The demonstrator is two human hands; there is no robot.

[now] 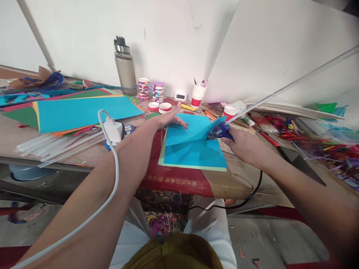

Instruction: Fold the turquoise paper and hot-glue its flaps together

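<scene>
My right hand point(238, 144) is closed around a blue hot glue gun point(220, 130) with a long clear glue stick point(280, 89) rising from its back. The gun's tip is at the right edge of a raised flap of blue paper point(193, 129). Under that flap lies more blue paper point(193, 155), with a pale green sheet point(196, 168) showing along the near and left edges. My left hand point(172, 118) lies on the far left part of the flap, fingers stretched out. A black cord point(238, 205) hangs below the table edge.
Stacked coloured paper point(86, 112), clear glue sticks point(61, 145) and a white plug point(113, 132) with its cable lie left. Behind stand a water bottle point(125, 69), decorated paper rings point(143, 89), a small clock point(180, 96) and paper cups point(198, 96). Craft scraps point(333, 153) crowd the right.
</scene>
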